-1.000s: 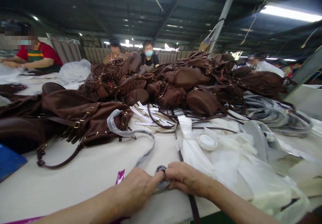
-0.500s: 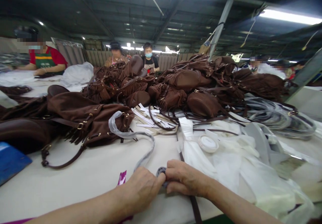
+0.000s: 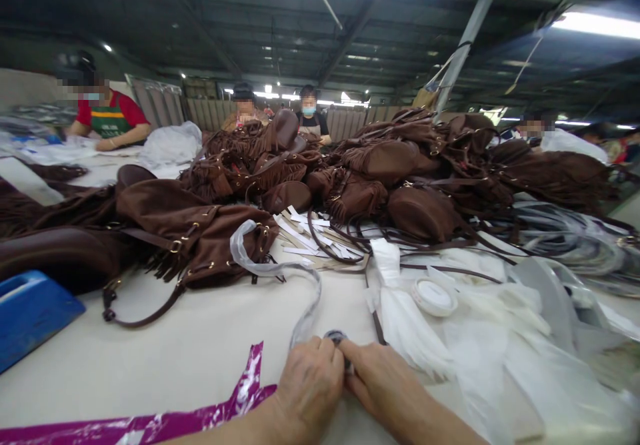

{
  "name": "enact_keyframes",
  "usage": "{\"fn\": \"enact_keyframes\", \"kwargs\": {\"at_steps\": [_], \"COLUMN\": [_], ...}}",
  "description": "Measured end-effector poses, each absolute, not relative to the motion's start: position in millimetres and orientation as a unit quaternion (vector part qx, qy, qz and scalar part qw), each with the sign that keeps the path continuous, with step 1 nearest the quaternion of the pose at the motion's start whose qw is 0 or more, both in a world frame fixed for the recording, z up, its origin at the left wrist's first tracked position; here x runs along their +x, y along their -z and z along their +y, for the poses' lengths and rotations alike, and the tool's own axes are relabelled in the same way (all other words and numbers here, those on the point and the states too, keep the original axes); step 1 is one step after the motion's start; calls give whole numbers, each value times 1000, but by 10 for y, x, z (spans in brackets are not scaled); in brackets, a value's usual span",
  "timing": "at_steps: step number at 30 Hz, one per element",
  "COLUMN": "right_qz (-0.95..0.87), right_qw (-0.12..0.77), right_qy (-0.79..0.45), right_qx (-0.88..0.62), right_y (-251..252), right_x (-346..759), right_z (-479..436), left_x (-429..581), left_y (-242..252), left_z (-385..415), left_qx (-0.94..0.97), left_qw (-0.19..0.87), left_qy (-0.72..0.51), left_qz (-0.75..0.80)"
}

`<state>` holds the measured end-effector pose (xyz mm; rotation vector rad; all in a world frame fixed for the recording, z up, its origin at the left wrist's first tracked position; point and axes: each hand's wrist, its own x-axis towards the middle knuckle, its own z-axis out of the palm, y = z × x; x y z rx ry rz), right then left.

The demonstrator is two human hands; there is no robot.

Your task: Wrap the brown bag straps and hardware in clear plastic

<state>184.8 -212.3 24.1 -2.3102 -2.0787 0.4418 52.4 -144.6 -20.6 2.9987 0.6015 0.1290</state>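
Note:
Both hands meet low in the middle, over the tabletop. My left hand (image 3: 313, 382) is closed, knuckles up, around a strap (image 3: 317, 292) sleeved in clear plastic. The strap curves away from it toward a brown fringed bag (image 3: 200, 238). A grey, rounded end or coil (image 3: 335, 336) of plastic-covered material pokes out between the hands. My right hand (image 3: 385, 382) pinches this same piece from the other side, thumb and fingers pressed together. The fingertips are largely hidden. Purple glossy tape (image 3: 200, 420) lies beside my left forearm.
Brown fringed bags (image 3: 380, 165) are heaped across the back. To the right are white plastic sleeves (image 3: 400, 312), a tape roll (image 3: 434, 296) and a grey dispenser (image 3: 550, 298). A blue container (image 3: 37, 315) stands at the left. A co-worker (image 3: 113, 122) works across the table.
My hands have come closer together and turned, still around the plastic-covered strap. The view has shifted left, so the scene sits further right, and more purple tape shows.

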Motion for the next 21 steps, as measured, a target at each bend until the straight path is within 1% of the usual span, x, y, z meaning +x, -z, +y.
{"fn": "enact_keyframes", "kwargs": {"at_steps": [2, 5, 8, 10, 13, 18, 19, 21], "right_qz": [-650, -726, -810, -836, -827, -733, -721, -730], "right_qw": [21, 39, 2, -15, -38, -44, -42, -44], "right_qy": [-177, -172, -114, -85, -71, -78, -84, -90], "right_qx": [-739, -665, -575, -541, -557, -674, -687, -676], "right_y": [-163, -53, -21, -56, -148, -147, -113, -41], "right_x": [1823, 1955, 2145, 2229, 2217, 1929, 1900, 1923], "right_z": [-2164, -2172, -2151, -2124, -2092, -2162, -2186, -2228], "left_x": [474, 354, 269, 263, 313, 389, 383, 352], "left_y": [171, 16, -136, -161, -58, 188, 187, 113], "left_z": [-1411, -1218, -985, -900, -979, -1414, -1455, -1435], "left_qx": [983, 993, 999, 998, 998, 990, 988, 989], "left_qw": [51, 63, 28, 2, -2, 48, 62, 75], "left_qy": [-45, -39, -35, -41, -46, -68, -73, -81], "left_qz": [171, 90, -11, -47, -37, 112, 124, 102]}}
